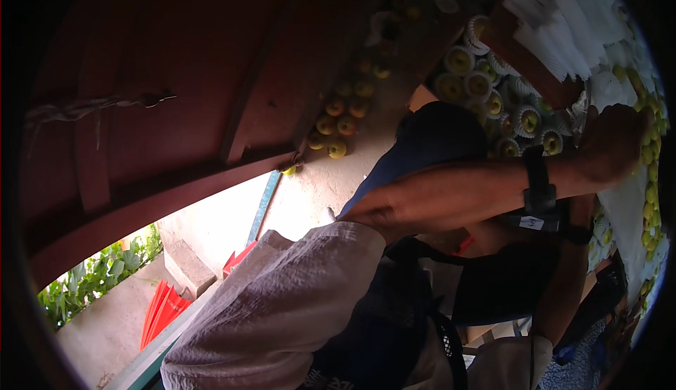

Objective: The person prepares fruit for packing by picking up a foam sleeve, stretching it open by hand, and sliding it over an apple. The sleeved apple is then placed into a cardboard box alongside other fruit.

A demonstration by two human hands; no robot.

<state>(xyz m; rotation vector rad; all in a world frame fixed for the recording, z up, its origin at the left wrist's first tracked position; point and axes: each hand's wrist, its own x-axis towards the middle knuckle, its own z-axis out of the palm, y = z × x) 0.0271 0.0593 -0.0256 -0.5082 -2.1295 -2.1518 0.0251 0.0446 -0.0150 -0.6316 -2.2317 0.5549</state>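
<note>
My left hand is at the right side, at the end of a bare forearm with a black strap at the wrist. Its fingers look curled in, and anything inside them is hidden. Close by it lie white sheeting and a long bank of yellow-green fruit. Crumpled white foam netting shows beside its thumb side. Behind the left wrist, my right forearm reaches up with a black band; the left arm covers most of the right hand, so its fingers do not show.
Round yellow-green fruit in white foam nets fills the area beyond my knee. A stack of white foam sleeves rests near a reddish-brown board. Loose fruit lies beside a dark red panel. Red folded sheets are lower left.
</note>
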